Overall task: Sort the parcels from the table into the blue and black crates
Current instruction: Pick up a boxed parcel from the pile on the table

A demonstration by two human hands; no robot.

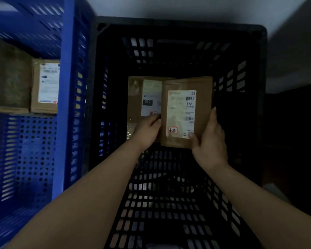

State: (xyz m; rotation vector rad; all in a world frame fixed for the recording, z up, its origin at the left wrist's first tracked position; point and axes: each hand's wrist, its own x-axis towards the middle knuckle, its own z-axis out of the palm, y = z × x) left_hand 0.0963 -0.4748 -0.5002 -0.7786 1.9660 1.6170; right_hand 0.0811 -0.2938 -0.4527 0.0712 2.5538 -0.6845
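The right hand (209, 139) grips a flat brown parcel (187, 112) by its right edge: the thumb lies across the front near the lower corner of the white shipping label, and a fingertip shows above the parcel's right rim. The left hand (147, 131) meets the same parcel at its left edge, fingers curled toward that edge; whether they pinch this parcel or press on the one beneath I cannot tell from here. Both forearms reach down and forward into the black crate (258, 72), bare, roughly parallel, the left coming in from lower left.

The held parcel sits inside the black crate, toward its far end, overlapping a second brown parcel (136, 97) that lies to its left and under it. That one carries a white label with a dark block reading 010; the held one's label shows T72 and a red-framed stamp near the bottom.

So two parcels in the black crate. Beside it on the left stands the blue crate (65, 105), its wall touching or just beside the black one. In it I count two more cardboard boxes side by side: a larger box (11, 76) and, to its right, a smaller box (45, 85) with a white label.
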